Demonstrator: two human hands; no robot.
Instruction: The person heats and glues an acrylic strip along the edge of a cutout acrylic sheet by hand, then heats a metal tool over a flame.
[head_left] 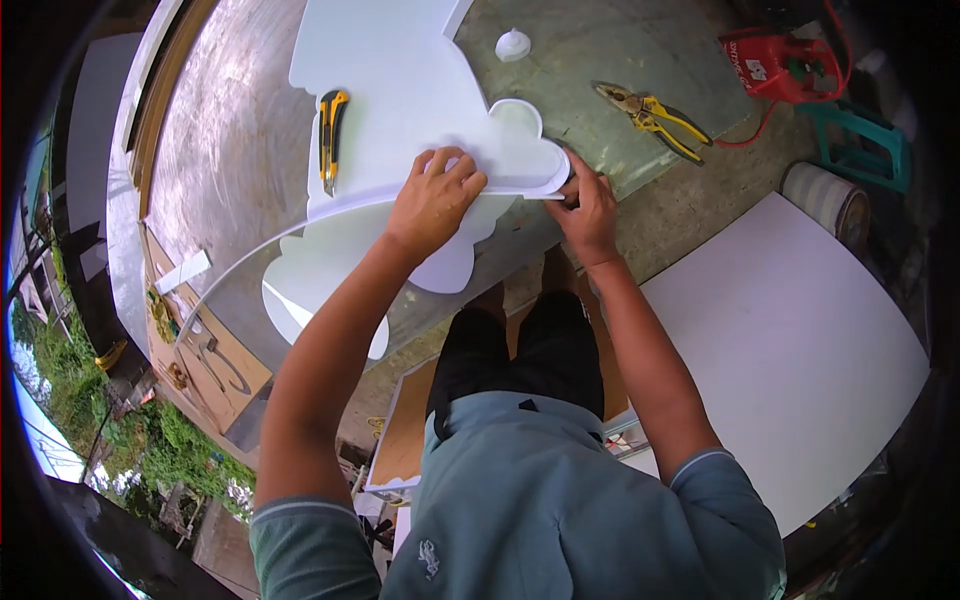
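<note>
A large white cut-out sheet (385, 70) with curved, scalloped edges lies on the metal-topped table. Along its near edge stands a thin white strip (350, 207), whose long free end bows out to the left. My left hand (437, 200) has its fingers curled over the strip and the sheet's edge. At the rounded corner on the right, my right hand (588, 212) is closed against the strip; something dark between its fingers is too hidden to name. A yellow and black utility knife (331, 140) lies on the sheet, left of my left hand.
Yellow-handled pliers (655, 120) and a small white nozzle-like cap (513, 45) lie on the metal tabletop (590, 60). More white cut-outs (300, 280) rest near me. Right are a red container (785, 65), a teal stool (860, 150) and a big white sheet (790, 350).
</note>
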